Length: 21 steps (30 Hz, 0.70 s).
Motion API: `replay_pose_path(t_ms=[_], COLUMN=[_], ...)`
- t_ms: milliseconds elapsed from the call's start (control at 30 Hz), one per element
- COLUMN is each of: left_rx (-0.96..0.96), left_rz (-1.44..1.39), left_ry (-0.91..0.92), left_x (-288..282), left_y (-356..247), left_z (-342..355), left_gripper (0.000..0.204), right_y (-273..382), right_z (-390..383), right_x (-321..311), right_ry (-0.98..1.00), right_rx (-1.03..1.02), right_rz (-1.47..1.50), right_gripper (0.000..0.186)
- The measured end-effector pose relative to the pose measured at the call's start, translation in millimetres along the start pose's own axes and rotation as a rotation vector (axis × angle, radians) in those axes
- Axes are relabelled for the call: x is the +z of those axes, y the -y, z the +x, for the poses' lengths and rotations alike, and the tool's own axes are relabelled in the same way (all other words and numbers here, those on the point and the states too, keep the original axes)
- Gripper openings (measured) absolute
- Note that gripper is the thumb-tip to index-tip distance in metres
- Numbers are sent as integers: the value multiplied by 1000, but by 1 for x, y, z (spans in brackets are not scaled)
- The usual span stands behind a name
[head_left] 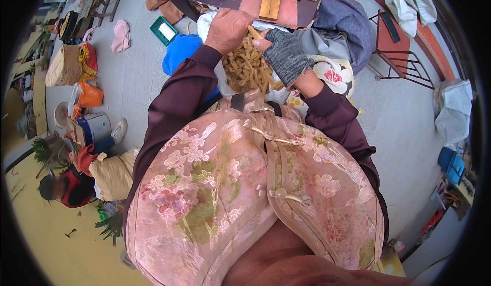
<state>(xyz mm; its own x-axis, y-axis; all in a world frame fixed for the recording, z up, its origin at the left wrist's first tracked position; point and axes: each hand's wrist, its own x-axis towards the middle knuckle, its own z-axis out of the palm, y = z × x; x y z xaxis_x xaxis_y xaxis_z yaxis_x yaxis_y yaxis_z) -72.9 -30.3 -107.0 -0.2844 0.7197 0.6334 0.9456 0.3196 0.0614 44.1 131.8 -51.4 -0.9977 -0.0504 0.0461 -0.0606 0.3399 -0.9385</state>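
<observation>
Gripping tan strips at top centre, our bare left hand and gloved right hand both pinch one strip.

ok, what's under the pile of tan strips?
The pile of tan strips lies on a white sheet or bag, above blue cloth. Left hand and gloved right hand cover its top; what is beneath stays hidden.

A grey knitted glove looks rough and matt; the pink floral vest is glossy satin.

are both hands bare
No: the right hand wears a grey knitted fingerless glove, while the left hand is bare, both over the pile of tan strips.
</observation>
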Motion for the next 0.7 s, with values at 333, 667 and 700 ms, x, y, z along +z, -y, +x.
replay_pose_path(t_ms=[333,667,700], left_rx=[-1067,-988,-994], left_rz=[-1455,-1231,-1195], left_ry=[70,-12,-28], left_x=[19,36,37], left_y=[-6,21,21], left_z=[34,52,56], left_gripper=[23,16,16], right_y=[-74,-91,-86], right_z=[55,86,90], right_x=[-48,-57,-58], right_ry=[-241,-336,-327], right_rx=[-247,-282,-263], right_rz=[-650,-704,-696], right_gripper=[39,40,40])
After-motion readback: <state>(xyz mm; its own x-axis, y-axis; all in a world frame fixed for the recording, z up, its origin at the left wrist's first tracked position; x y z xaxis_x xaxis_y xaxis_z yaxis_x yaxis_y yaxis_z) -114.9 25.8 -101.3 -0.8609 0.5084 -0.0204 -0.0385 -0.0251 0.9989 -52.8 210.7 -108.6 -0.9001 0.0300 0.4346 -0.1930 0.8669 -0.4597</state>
